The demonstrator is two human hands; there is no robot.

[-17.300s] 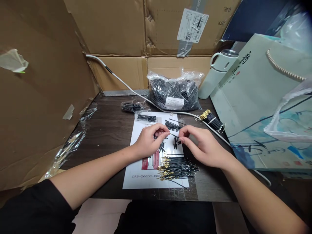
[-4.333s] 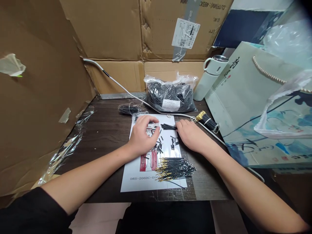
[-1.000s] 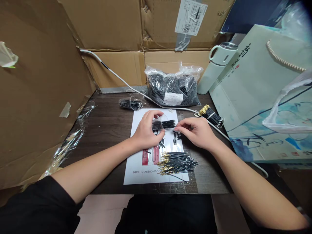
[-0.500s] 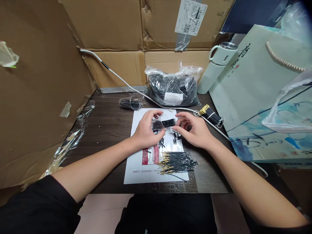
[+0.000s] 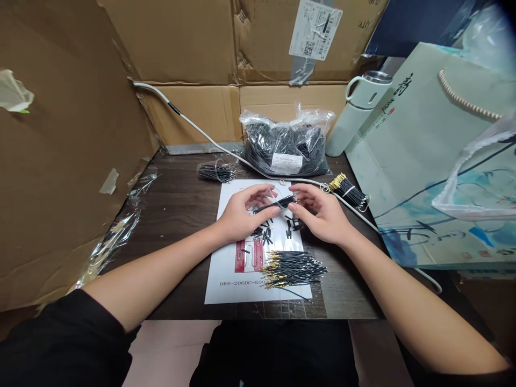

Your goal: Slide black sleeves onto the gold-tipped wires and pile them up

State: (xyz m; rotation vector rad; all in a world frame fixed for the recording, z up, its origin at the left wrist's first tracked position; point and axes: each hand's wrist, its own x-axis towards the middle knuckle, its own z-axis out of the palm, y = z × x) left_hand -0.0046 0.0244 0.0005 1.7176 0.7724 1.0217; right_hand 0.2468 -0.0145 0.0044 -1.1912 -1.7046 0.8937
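Both hands meet above the white sheet [image 5: 242, 269] on the surface. The left hand [image 5: 242, 217] and the right hand [image 5: 322, 217] pinch a small bundle of black wires [image 5: 278, 203] with closed fingers, one hand at each end. The bundle seems very light, thin and bendable, so the ends are the best hold. Half a second ago it lay flatter; now it tilts up to the right.

left hand [image 5: 241, 216], right hand [image 5: 318, 213], fingertips meeting (forearms bare)
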